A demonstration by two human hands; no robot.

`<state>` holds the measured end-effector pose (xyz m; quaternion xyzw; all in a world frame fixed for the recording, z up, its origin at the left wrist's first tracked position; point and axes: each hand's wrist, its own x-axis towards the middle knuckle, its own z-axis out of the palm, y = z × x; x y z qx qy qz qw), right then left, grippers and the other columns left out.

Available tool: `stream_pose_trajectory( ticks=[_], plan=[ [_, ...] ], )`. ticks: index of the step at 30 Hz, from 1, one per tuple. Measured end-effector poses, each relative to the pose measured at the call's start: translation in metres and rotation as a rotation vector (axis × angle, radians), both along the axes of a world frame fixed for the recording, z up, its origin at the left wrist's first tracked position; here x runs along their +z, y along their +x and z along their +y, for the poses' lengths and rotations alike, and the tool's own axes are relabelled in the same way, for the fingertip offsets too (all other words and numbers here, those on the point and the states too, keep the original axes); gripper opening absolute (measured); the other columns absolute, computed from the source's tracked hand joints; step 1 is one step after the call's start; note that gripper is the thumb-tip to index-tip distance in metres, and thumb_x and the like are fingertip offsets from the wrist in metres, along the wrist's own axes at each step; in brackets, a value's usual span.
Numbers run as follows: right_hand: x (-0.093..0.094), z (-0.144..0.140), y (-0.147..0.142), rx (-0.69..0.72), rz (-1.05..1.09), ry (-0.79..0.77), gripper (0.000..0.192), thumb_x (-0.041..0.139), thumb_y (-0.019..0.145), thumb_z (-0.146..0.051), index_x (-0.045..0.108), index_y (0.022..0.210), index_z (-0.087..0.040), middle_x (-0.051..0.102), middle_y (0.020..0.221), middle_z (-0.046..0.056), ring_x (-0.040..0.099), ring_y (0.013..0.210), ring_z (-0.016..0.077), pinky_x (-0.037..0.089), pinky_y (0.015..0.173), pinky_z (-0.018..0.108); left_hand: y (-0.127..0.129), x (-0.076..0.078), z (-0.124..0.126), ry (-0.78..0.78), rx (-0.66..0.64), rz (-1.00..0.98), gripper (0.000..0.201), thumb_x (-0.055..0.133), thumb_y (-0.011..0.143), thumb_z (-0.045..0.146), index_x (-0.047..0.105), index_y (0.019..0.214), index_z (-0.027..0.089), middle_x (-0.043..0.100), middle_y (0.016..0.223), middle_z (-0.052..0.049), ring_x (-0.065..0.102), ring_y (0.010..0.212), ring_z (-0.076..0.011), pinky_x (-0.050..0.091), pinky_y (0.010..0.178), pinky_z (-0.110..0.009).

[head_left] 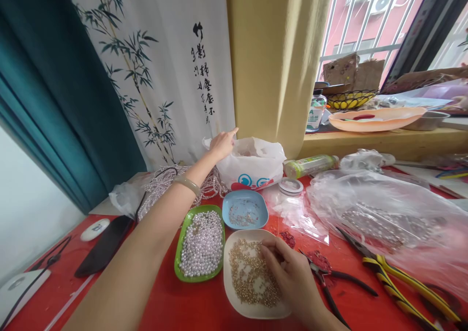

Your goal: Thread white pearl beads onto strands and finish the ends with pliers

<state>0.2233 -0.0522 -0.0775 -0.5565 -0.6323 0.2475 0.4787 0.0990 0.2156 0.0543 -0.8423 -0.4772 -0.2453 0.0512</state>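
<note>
My left hand (222, 146) is stretched far forward over the near-left rim of a white plastic bag (248, 167). Its index finger points out to the right, and I see nothing in it. My right hand (292, 267) rests at the right side of a cream dish (234, 299) of small gold beads (252, 272). Thumb and forefinger are bent together over the beads; whatever is between them is hidden. Left of that dish stands a green tray (178, 258) full of pearly white beads (202, 243). Behind, a blue dish (244, 197) holds a few small pieces.
Pliers with black handles (329, 275) and yellow-black pliers (383, 267) lie at right, near a clear bag (395, 214). Bead strands (161, 189) and a black phone-like object (104, 245) are at left. A bottle (310, 166) lies by the wall.
</note>
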Motion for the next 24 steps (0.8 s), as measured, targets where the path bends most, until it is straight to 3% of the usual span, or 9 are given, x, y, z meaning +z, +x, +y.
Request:
stream_pose_trajectory(
  ticks=[2, 4, 6, 9, 13, 16, 19, 24],
  plan=[
    [-0.001, 0.000, 0.000, -0.001, 0.002, -0.005, 0.020, 0.042, 0.083, -0.032, 0.054, 0.074, -0.019, 0.060, 0.063, 0.001, 0.054, 0.054, 0.0113, 0.043, 0.052, 0.019, 0.002, 0.001, -0.001, 0.024, -0.025, -0.020, 0.063, 0.054, 0.074, 0.015, 0.032, 0.133, 0.021, 0.059, 0.109, -0.007, 0.046, 0.106, -0.0225, 0.041, 0.081, -0.031],
    [-0.002, 0.000, 0.001, 0.004, 0.006, -0.010, 0.020, 0.042, 0.083, -0.033, 0.053, 0.074, -0.018, 0.060, 0.064, 0.001, 0.054, 0.054, 0.0114, 0.043, 0.052, 0.019, 0.005, 0.004, -0.003, 0.081, -0.016, -0.056, 0.049, 0.056, 0.075, 0.027, 0.047, 0.122, 0.016, 0.058, 0.108, -0.009, 0.044, 0.106, -0.0245, 0.040, 0.083, -0.033],
    [-0.003, 0.000, 0.001, 0.009, 0.012, -0.008, 0.020, 0.042, 0.083, -0.033, 0.053, 0.074, -0.019, 0.060, 0.064, 0.001, 0.054, 0.055, 0.0116, 0.043, 0.052, 0.019, 0.009, 0.007, -0.006, 0.122, -0.002, -0.073, 0.037, 0.045, 0.082, 0.042, 0.062, 0.098, 0.015, 0.060, 0.101, -0.011, 0.045, 0.103, -0.0255, 0.038, 0.085, -0.035],
    [-0.002, -0.001, 0.000, 0.008, 0.020, -0.007, 0.019, 0.042, 0.083, -0.032, 0.053, 0.073, -0.019, 0.061, 0.064, 0.001, 0.055, 0.055, 0.0115, 0.043, 0.053, 0.019, 0.015, 0.011, -0.013, 0.133, 0.006, -0.060, 0.062, 0.018, 0.086, 0.052, 0.065, 0.081, 0.013, 0.060, 0.092, -0.014, 0.044, 0.103, -0.0271, 0.036, 0.088, -0.039],
    [0.000, -0.001, -0.001, 0.007, 0.018, 0.002, 0.019, 0.043, 0.082, -0.031, 0.054, 0.072, -0.019, 0.061, 0.063, 0.001, 0.055, 0.054, 0.0112, 0.043, 0.052, 0.019, 0.019, 0.012, -0.027, 0.286, 0.040, -0.072, 0.067, 0.018, 0.082, 0.060, 0.056, 0.109, 0.012, 0.052, 0.114, -0.017, 0.032, 0.118, -0.0309, 0.020, 0.099, -0.048],
    [0.000, -0.001, 0.000, 0.000, 0.013, 0.015, 0.018, 0.043, 0.081, -0.031, 0.054, 0.073, -0.019, 0.061, 0.062, 0.000, 0.055, 0.053, 0.0112, 0.043, 0.051, 0.019, 0.020, 0.013, -0.037, 0.411, 0.005, -0.077, 0.072, 0.027, 0.078, 0.064, 0.034, 0.131, 0.015, 0.029, 0.138, -0.015, 0.013, 0.129, -0.0313, 0.005, 0.103, -0.049],
    [-0.001, 0.000, 0.000, -0.008, 0.004, 0.021, 0.019, 0.043, 0.082, -0.032, 0.054, 0.073, -0.019, 0.061, 0.063, 0.001, 0.055, 0.054, 0.0112, 0.043, 0.050, 0.019, 0.019, 0.016, -0.047, 0.465, -0.012, -0.060, 0.076, 0.030, 0.076, 0.065, 0.023, 0.136, 0.018, 0.017, 0.143, -0.012, 0.005, 0.131, -0.0305, 0.000, 0.104, -0.050],
    [-0.001, 0.000, 0.001, -0.016, -0.013, 0.021, 0.022, 0.043, 0.082, -0.034, 0.055, 0.073, -0.018, 0.062, 0.063, 0.001, 0.054, 0.053, 0.0116, 0.042, 0.049, 0.020, 0.012, 0.013, -0.066, 0.522, 0.002, -0.043, 0.073, 0.031, 0.078, 0.062, 0.020, 0.137, 0.018, 0.019, 0.143, -0.012, 0.006, 0.132, -0.0297, -0.003, 0.104, -0.050]
  ],
)
